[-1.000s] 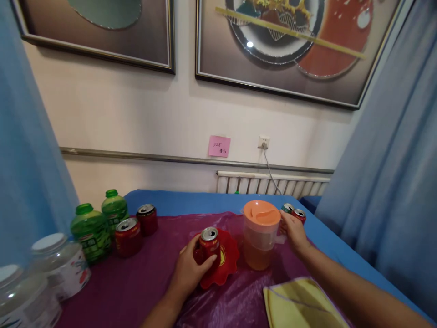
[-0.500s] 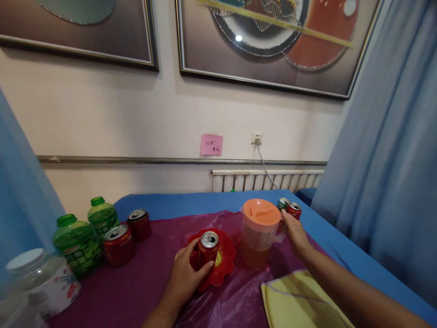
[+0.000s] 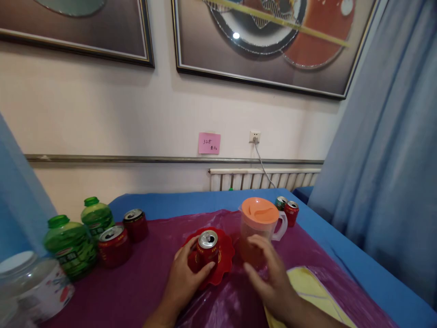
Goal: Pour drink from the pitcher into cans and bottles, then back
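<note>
My left hand (image 3: 182,282) is wrapped round an opened red drink can (image 3: 207,249) that stands on a red scalloped plate (image 3: 223,266) in the middle of the table. My right hand (image 3: 269,278) hovers in front of a clear pitcher (image 3: 256,237) with an orange lid and amber liquid in its bottom. The fingers are loosely spread and motion-blurred, holding nothing, close to the pitcher's lower front. The pitcher's white handle points right.
A purple plastic sheet (image 3: 143,287) covers a blue tablecloth (image 3: 191,202). Two green bottles (image 3: 73,243), two red cans (image 3: 114,245) and a white-lidded clear jar (image 3: 32,284) stand at left. Two cans (image 3: 288,210) stand behind the pitcher. A yellow cloth (image 3: 312,291) lies at right; blue curtains hang on both sides.
My right hand has let go of the pitcher's handle and moved left and toward me, to the pitcher's front. The left hand stays on the can. The view shifted slightly.
</note>
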Motion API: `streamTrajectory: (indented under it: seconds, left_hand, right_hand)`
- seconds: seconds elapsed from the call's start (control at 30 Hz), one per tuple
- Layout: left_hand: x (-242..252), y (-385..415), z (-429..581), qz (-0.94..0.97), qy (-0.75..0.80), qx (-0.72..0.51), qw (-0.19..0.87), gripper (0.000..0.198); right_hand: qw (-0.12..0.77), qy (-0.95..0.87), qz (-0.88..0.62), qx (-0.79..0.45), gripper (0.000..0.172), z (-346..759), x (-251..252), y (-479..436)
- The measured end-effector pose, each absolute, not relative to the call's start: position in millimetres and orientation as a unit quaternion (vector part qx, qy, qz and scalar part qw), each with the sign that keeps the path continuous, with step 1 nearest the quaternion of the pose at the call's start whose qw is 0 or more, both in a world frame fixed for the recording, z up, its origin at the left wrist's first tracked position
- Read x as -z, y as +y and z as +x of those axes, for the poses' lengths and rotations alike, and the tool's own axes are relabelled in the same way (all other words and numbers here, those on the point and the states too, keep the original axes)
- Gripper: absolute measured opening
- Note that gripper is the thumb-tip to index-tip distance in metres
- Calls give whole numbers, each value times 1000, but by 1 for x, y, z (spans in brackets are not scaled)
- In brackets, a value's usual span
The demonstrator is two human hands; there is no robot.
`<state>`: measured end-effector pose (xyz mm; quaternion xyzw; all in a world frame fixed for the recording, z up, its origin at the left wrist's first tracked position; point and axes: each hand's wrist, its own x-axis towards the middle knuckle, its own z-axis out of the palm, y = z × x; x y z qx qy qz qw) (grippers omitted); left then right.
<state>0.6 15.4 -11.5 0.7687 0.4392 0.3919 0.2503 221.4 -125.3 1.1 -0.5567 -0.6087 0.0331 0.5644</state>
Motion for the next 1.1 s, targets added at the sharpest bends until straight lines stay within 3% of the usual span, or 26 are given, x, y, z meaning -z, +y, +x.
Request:
streamTrajectory:
  seconds: [0.23,0.4,0.53,0.6,0.7,0.87,1.1]
  left_hand:
    - [13,12,2,769,401,-406,287,73]
    - [8,11,0,788,363,-398,299,70]
    - [13,16,-4,797,298,-394,347,99]
    - [17,18,-5,783,274,-404,385,103]
    - [20,21,-6,762,282,-418,407,90]
    - [24,33,-6,763,333,-422,359,67]
    - [26,42,-1,741,370,-445,340,60]
  right_hand:
    - [511,-569,-612,-202,82,157,6,-70]
    - [550,-537,-598,-227,64,153,-5,-57]
    - [576,-529,-590,-202,59,161,-16,-68]
    - [579,-534,-584,-196,61,168,-23,-80]
    - [578,-539,-577,-206,62,183,-31,-104]
    - [586,-527,-581,-203,59,229,-31,-152]
    - [585,-415,-687,-117,55,340,-10,-168]
